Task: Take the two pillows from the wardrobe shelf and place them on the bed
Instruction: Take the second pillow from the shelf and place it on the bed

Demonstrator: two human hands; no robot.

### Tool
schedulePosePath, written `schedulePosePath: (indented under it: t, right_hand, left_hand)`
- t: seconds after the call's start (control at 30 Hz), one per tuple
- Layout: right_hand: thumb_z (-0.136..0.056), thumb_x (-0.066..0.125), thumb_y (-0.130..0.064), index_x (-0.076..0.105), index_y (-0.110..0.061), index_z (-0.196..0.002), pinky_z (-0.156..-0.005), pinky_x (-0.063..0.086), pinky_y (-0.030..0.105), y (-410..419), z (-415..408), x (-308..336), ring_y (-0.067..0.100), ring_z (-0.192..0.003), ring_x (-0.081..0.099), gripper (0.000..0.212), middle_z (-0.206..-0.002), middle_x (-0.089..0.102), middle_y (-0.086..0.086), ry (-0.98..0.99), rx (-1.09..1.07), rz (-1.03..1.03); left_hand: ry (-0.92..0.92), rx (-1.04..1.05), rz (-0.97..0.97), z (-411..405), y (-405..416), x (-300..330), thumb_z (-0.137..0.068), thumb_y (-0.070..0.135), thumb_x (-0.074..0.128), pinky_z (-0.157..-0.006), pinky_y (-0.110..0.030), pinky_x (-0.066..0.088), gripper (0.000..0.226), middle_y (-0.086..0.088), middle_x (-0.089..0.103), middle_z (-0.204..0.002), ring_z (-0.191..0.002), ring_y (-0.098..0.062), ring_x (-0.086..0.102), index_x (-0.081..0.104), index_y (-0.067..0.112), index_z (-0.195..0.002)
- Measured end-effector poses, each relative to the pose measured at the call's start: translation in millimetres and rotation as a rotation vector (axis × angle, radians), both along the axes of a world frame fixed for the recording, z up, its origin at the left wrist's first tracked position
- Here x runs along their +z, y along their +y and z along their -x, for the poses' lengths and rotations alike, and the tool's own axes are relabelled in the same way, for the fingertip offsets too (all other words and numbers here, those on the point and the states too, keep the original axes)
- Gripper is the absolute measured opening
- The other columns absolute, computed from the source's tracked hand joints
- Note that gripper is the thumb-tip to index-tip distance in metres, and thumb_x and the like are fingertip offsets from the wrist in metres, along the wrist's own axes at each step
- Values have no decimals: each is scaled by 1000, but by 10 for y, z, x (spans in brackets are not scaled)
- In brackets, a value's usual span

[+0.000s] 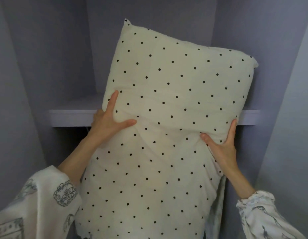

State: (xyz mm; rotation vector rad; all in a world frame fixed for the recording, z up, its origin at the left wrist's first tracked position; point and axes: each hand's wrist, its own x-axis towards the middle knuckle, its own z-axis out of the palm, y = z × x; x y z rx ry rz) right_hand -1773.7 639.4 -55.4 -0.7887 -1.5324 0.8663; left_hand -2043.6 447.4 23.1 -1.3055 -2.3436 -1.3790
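A cream pillow with black dots (180, 80) stands tilted in front of the lilac wardrobe shelf (72, 117), its top leaning right. My left hand (107, 124) grips its lower left edge, thumb pressed into the fabric. My right hand (223, 146) grips its lower right corner. Below my hands hangs a second stretch of the same dotted fabric (149, 187), reaching down to the frame's bottom edge; it looks like a second pillow pressed against my body, but I cannot tell for sure. The bed is not in view.
The wardrobe's side walls (20, 83) close in on the left and right, and its back wall (149, 14) rises behind the pillow. A dark gap (72, 140) lies under the shelf. My wide printed sleeves (37, 204) fill the lower corners.
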Motion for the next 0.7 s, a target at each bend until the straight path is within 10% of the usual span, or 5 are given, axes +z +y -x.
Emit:
schedulePosePath:
  t: [0.7]
  right_hand:
    - [-53,81,-54,4,-50,-142,-104,29,30,-952,-1070,-531,5,-126,32,117,-147,26,-14,-136,297,81]
  left_hand:
    - [-228,254,36,-1443,-1406,-945,-57,66,72,-93,-46,38,102,-16,29,-135,-118,-36,41,1,66,-130]
